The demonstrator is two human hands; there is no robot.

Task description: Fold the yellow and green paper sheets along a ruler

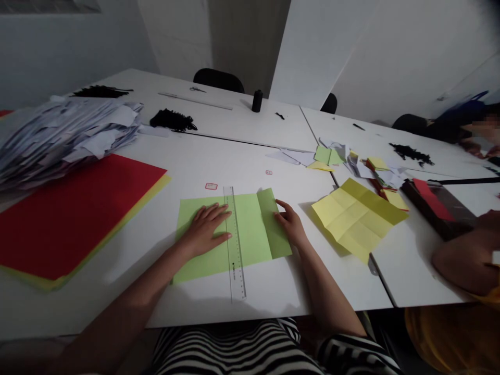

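A sheet of light green paper (250, 229) lies in front of me, with a crease near its right side and the strip beyond it tilted up. Across the sheet, running away from me, lies a clear plastic ruler (237, 260). My left hand (207, 226) rests flat with spread fingers on the paper left of the ruler, its fingertips and thumb touching the ruler's edge. At the right edge of the green paper, my right hand (289, 223) holds the raised strip between thumb and fingers; part of the grip is hidden.
Red sheets (89, 213) over yellow ones lie left, beside a big pile of papers (70, 138). A creased yellow sheet (357, 216) lies right, near paper scraps (375, 172). Another person's arm (469, 255) rests at far right. Black thread bundles (172, 120) lie farther back.
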